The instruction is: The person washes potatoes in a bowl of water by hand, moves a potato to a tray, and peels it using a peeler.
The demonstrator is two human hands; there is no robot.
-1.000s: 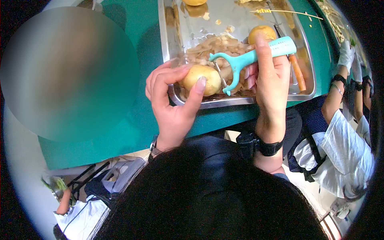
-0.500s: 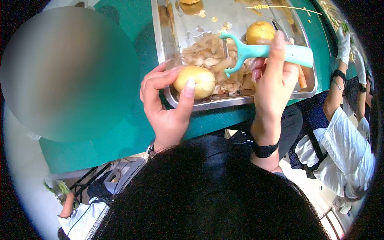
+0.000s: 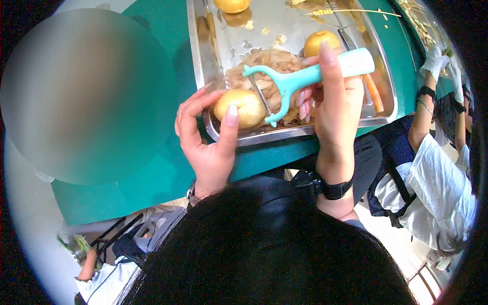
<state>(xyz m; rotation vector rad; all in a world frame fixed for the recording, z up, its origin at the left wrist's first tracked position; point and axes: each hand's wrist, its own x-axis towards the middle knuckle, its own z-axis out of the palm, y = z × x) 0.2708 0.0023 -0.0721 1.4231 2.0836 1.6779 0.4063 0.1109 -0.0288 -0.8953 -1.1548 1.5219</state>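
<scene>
My left hand [image 3: 206, 145] is closed round a pale yellow potato [image 3: 244, 108] at the near left corner of a metal tray [image 3: 284, 133]. My right hand [image 3: 338, 104] grips the handle of a turquoise Y-shaped peeler [image 3: 302, 77]. The peeler's blade lies right beside the potato's right side; whether it touches cannot be made out. Under and behind the tool is a heap of brownish peelings [image 3: 274, 61] on the tray. Just beyond my right hand sits another potato [image 3: 321, 43], partly hidden by my fingers.
A third potato [image 3: 232, 4] is at the tray's far side. An orange handle [image 3: 373, 94] lies along the right, near a thin skewer [image 3: 351, 10]. The tray stands on a green table [image 3: 127, 198]. At right, a person in white gloves [image 3: 434, 63] works close by.
My right hand has brought the peeler left and slightly down, up to the potato. My left hand still holds the potato. The view has shifted slightly.
</scene>
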